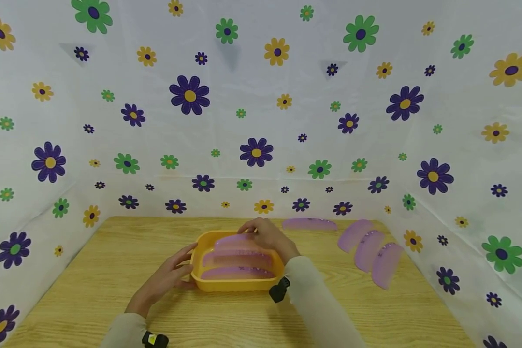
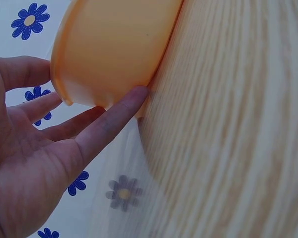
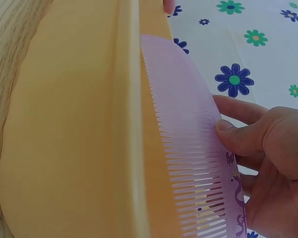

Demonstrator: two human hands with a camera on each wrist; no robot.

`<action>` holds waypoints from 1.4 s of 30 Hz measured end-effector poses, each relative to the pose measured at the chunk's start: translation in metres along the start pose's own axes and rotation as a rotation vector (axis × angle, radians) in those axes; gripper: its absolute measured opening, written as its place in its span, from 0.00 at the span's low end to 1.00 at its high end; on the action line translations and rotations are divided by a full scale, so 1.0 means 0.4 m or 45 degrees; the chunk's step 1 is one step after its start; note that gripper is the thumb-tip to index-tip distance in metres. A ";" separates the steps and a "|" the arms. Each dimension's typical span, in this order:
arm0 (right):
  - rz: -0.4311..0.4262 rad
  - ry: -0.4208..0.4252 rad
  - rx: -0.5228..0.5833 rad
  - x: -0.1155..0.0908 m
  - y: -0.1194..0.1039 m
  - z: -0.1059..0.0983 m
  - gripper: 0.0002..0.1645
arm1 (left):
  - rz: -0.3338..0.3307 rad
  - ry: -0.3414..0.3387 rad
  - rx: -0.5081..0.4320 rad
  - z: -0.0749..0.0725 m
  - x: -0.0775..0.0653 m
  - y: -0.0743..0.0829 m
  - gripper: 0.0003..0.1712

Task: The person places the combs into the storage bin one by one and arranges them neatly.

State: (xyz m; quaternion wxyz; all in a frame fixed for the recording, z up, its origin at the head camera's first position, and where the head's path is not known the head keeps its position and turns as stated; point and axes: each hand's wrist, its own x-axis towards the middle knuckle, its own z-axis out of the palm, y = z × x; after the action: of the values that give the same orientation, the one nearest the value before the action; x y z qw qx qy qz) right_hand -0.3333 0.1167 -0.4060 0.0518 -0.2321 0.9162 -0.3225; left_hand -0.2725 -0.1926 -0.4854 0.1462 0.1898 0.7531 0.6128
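Two hands [image 1: 169, 275] [image 1: 267, 237], one tub [image 1: 237, 286], seven combs [image 1: 232, 240]

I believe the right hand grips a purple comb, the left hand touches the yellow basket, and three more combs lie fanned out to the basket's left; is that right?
Not quite: the head view shows the three fanned-out combs to the right of the yellow basket. The right hand does grip a purple comb, and the left hand touches the basket.

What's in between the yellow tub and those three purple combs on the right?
Next to the tub comes the person's right arm, then bare table up to the three combs. The head view shows it.
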 end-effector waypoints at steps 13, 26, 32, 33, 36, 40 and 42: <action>0.020 -0.020 0.045 0.015 0.001 0.035 0.29 | -0.006 0.004 0.009 0.002 -0.002 0.007 0.38; 0.113 -0.085 0.112 0.028 0.012 0.068 0.32 | 0.004 -0.012 -0.005 0.000 0.000 0.002 0.38; 0.122 -0.087 0.095 0.036 0.020 0.079 0.29 | 0.013 -0.021 -0.018 -0.003 -0.001 -0.003 0.38; 0.120 -0.089 0.091 0.038 0.021 0.080 0.28 | 0.014 -0.024 -0.021 -0.003 -0.001 -0.004 0.38; 0.124 -0.101 0.083 0.041 0.024 0.082 0.28 | 0.017 -0.024 -0.017 -0.004 0.000 -0.005 0.38; 0.141 -0.117 0.087 0.040 0.025 0.083 0.30 | 0.020 -0.016 -0.006 -0.004 0.001 -0.005 0.38; 0.142 -0.128 0.084 0.038 0.026 0.083 0.31 | 0.018 -0.015 -0.008 -0.003 0.001 -0.005 0.38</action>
State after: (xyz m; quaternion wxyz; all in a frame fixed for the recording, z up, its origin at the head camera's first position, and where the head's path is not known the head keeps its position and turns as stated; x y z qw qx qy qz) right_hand -0.3428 0.0980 -0.4377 0.1232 -0.1950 0.9129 -0.3369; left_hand -0.2735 -0.1937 -0.4870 0.1469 0.1983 0.7490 0.6150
